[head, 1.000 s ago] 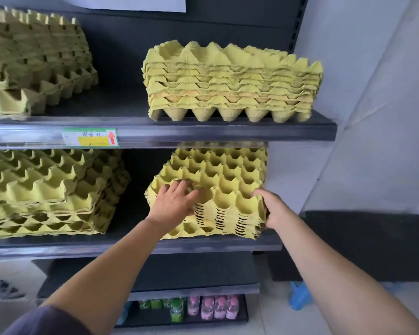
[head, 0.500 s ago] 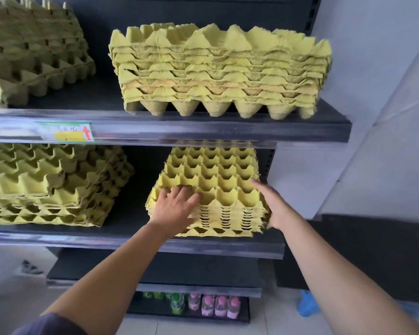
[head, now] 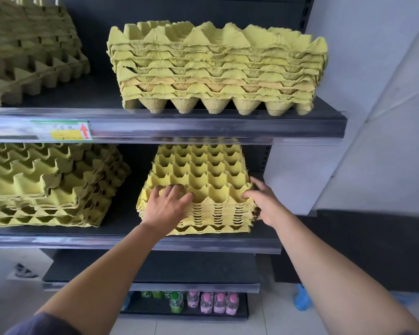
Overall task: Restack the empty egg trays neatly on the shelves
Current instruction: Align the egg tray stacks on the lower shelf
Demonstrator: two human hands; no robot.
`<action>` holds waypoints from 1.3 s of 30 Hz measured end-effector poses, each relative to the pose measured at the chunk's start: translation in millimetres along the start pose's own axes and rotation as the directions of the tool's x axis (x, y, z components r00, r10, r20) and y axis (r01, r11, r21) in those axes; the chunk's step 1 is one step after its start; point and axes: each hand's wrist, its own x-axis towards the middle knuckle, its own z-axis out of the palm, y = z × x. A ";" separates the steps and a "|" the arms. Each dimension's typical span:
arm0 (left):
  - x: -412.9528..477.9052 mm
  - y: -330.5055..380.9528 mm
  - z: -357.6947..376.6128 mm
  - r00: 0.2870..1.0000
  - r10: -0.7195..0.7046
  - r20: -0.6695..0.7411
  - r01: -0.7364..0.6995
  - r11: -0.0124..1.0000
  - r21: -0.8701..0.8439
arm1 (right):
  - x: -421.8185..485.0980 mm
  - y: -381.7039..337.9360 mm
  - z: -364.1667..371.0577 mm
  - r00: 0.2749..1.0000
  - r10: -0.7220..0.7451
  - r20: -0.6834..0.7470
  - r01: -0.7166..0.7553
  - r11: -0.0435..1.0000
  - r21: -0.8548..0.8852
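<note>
A stack of yellow egg trays [head: 203, 180] sits on the middle shelf [head: 203, 245], right side. My left hand [head: 167, 206] lies on the stack's front left corner, fingers spread over the top tray. My right hand [head: 264, 201] holds the front right corner, thumb on top and fingers at the side. A second yellow stack [head: 215, 68] stands on the upper shelf [head: 228, 126] directly above. An untidy, offset stack [head: 49, 184] fills the middle shelf's left side.
Another tray stack [head: 32, 49] is on the upper shelf at far left. A price label [head: 63, 130] is clipped to the upper shelf edge. Small bottles [head: 203, 303] stand on the bottom shelf. A grey wall [head: 373, 93] borders the shelving on the right.
The view has moved closer to the shelves. The stack under my hands sits straighter and further in on the middle shelf. My right thumb now lies over the top tray's corner.
</note>
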 end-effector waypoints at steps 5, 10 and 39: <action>-2.5 2.4 13.7 0.993 -0.038 0.108 0.041 0.999 -0.027 | 7.7 9.9 9.9 0.999 0.019 -0.041 -0.020 1.000 -0.009; 6.0 13.5 24.2 0.980 -0.066 0.186 0.075 0.996 -0.044 | 13.5 8.4 7.9 0.994 -0.006 -0.114 -0.008 0.993 -0.121; -3.6 17.0 30.3 0.988 0.102 0.117 -0.084 0.986 -0.147 | -40.2 60.2 56.3 0.689 -0.703 0.177 0.207 -0.043 -0.977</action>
